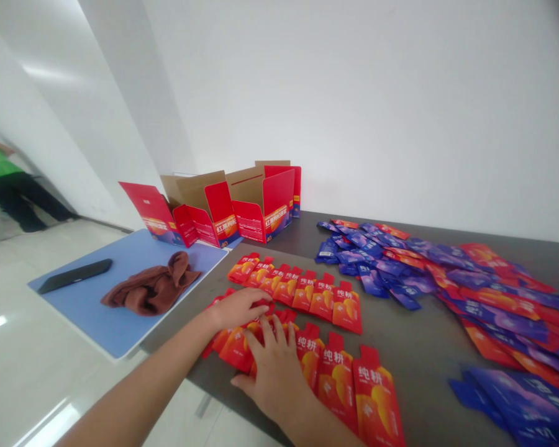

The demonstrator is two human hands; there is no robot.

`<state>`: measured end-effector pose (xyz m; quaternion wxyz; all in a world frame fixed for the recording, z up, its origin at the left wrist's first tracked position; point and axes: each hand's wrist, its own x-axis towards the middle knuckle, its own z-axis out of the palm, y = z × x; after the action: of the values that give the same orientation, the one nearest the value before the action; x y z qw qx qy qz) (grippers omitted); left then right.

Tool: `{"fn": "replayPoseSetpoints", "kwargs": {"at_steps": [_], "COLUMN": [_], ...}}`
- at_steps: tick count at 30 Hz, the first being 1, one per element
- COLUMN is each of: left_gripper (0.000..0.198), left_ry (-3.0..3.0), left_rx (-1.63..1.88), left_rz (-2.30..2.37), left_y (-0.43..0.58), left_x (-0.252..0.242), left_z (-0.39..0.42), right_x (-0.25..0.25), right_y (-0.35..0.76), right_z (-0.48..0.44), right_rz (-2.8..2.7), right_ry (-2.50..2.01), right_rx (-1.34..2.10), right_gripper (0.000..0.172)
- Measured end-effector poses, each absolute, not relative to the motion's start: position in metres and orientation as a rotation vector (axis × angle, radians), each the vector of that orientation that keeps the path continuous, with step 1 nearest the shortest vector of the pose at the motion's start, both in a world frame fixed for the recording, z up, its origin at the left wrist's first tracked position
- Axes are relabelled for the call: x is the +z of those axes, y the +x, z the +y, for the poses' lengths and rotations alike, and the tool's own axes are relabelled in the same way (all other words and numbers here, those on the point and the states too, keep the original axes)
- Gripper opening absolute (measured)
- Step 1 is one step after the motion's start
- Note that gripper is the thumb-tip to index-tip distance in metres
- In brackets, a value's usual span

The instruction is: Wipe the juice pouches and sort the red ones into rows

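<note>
Red-orange pouches lie overlapping in two rows on the dark table. In the near row, the pouches (338, 385) lead from under my hands toward the front right. My right hand (279, 372) rests on that row with its fingers spread. Just beyond it, my left hand (240, 308) lies over the left end of the same row, fingers stretched out to the right and held close together. Both hands hide part of the pouches beneath them. Behind them, the far row of pouches (305, 290) lies apart from my hands.
Blue-purple pouches (372, 248) mixed with red ones spread in a heap across the right side. Open red cartons (249, 217) stand at the back left. A brown cloth (151, 285) and a black flat object (77, 275) lie on the blue table (95, 323). A person in green (0, 167) is far left.
</note>
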<state>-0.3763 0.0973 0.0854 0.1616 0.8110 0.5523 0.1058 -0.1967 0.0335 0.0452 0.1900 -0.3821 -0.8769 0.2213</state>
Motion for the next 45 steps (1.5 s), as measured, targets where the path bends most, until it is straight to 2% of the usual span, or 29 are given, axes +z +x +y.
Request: {"fn": "replayPoseSetpoints", "kwargs": {"at_steps": [10,19,27,34,39,42,45], "left_gripper": [0.028,0.046,0.045,0.043,0.047,0.042,0.037], "left_ry": [2.288,2.019,1.952,1.989,2.051,2.194,2.419], "left_rx": [0.444,0.835,0.782,0.743,0.823,0.897,0.827], "left_rz": [1.475,1.955,2.091,2.143,2.221,2.216,2.049], "left_y": [-0.373,-0.437,-0.441,-0.438,-0.433,-0.416,-0.389], "left_x": [0.081,0.081,0.050,0.054,0.065,0.074,0.077], "left_z": [0.097,0.041,0.005,0.014,0.006,-0.011,-0.032], "right_x": [0.046,0.045,0.046,0.046,0.072,0.089,0.080], "right_y": [-0.197,-0.196,-0.197,-0.199,-0.191,-0.156,-0.097], "right_z": [0.033,0.033,0.033,0.034,0.029,0.022,0.018], "right_rz": [-2.463,-2.440,-2.466,-2.480,-2.487,-2.484,-2.367], "right_ry": [-1.072,-1.052,-1.076,-1.079,-1.063,-0.985,-1.111], "right_rx": [0.601,0.607,0.606,0.606,0.657,0.617,0.395], "right_gripper": [0.073,0.069,0.076,0.072,0.082,0.075,0.064]}}
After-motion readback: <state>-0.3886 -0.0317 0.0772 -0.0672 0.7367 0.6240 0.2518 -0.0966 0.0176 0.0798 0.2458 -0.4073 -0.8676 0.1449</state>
